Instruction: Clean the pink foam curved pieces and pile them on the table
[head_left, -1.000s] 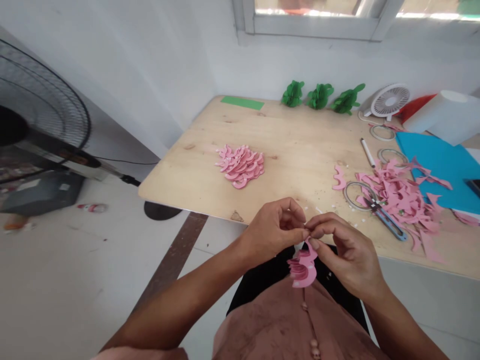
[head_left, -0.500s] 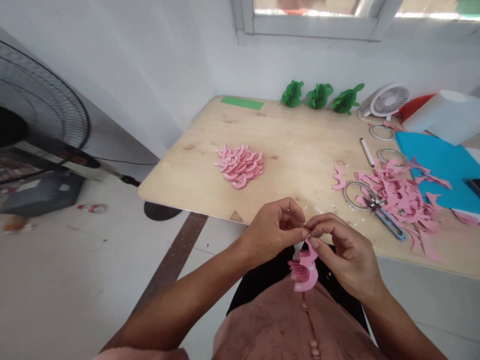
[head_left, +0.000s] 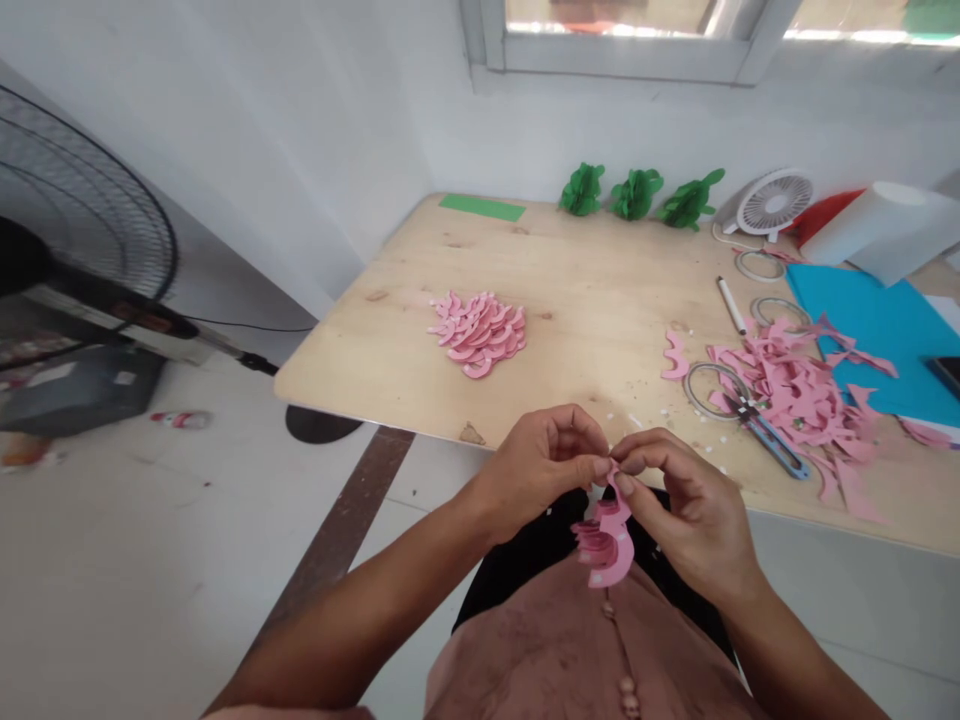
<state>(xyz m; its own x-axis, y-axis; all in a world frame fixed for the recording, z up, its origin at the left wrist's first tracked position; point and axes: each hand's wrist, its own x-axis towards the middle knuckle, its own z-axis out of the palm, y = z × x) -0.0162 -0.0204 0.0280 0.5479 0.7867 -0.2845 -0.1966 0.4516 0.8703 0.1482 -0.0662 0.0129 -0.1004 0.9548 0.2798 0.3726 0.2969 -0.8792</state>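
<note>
Tabletop (head_left: 600, 300) of pale wood lies before you; your left hand (head_left: 540, 460) and right hand (head_left: 694, 515) meet at its near edge. On your side of that edge, pink scalloped paper cutouts (head_left: 621, 560) hang below your fingertips (head_left: 628, 487). Fingers hide their top end; the layers are hard to count. Each thumb and forefinger is nearly closed, pinching that top end.

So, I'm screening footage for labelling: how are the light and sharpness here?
Head view, top: the window shows white glare low in its panes; head view, left: the floor fan looks smeared; head view, below centre: the pink cutouts at the fingers are recognizable, fine detail soft.
</note>
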